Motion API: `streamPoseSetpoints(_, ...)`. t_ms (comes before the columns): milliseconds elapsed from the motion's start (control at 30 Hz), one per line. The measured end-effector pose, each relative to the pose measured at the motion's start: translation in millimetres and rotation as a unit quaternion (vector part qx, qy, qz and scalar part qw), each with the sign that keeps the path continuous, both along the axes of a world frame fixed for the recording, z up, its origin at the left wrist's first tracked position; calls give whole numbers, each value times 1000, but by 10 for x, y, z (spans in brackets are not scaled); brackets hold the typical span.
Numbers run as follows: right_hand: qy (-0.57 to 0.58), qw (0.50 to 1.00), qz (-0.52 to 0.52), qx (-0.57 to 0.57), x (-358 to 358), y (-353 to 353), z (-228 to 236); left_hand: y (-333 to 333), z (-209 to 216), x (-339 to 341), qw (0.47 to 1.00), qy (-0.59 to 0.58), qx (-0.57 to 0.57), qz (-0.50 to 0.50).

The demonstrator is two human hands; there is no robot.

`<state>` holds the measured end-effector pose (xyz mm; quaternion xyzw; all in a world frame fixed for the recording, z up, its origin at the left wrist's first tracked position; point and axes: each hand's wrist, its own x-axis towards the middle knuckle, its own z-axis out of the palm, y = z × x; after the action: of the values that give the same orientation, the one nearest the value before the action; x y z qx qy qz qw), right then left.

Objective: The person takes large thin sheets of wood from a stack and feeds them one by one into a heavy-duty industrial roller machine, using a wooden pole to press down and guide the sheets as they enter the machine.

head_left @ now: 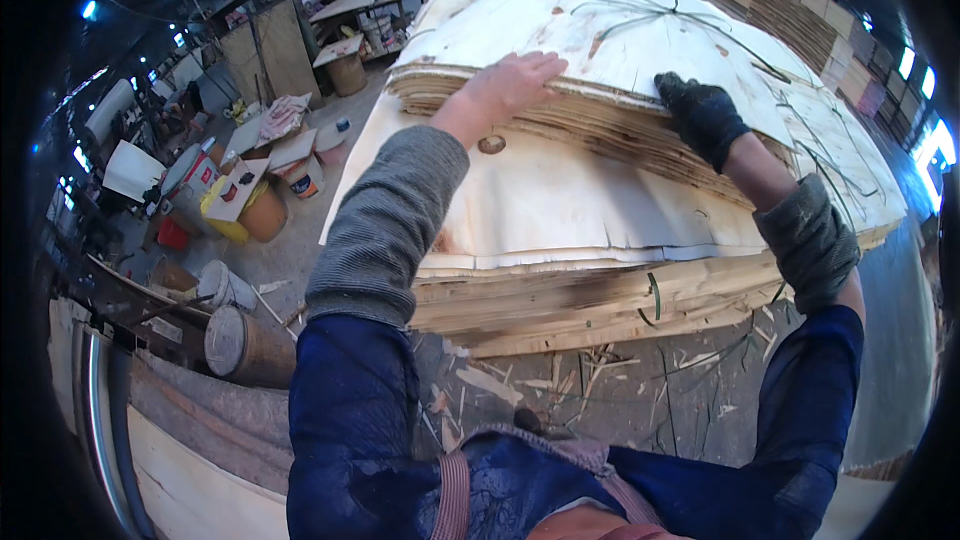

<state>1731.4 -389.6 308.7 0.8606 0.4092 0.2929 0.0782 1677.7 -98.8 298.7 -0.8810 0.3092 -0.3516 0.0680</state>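
Note:
A thick bundle of pale wood veneer sheets lies on a larger stack of veneer, its layered front edge facing me. My bare left hand rests flat across the bundle's upper front edge, fingers stretched out together to the right. Further right, my right hand wears a black glove; its fingers curl over the same edge, and its thumb is hidden. Thin dark green straps meet in a knot on top of the bundle. Another strap end hangs at the lower stack's front.
Wood scraps and strap pieces litter the floor before the stack. At left stand buckets, a lying drum, tubs and a worktable. More veneer stacks line the back. A metal rail runs at lower left.

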Motion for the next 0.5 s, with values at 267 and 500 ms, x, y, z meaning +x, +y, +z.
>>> streamPoseSetpoints(267, -77, 992, 84, 61, -1114, -259, -253, -227, -122, -1101, 999, -2, 36, 36)
streamPoseSetpoints(500, -87, 995, 41, 36, -3073, -800, -449, -672, -11, -2952, 977, 194, -71, 51)
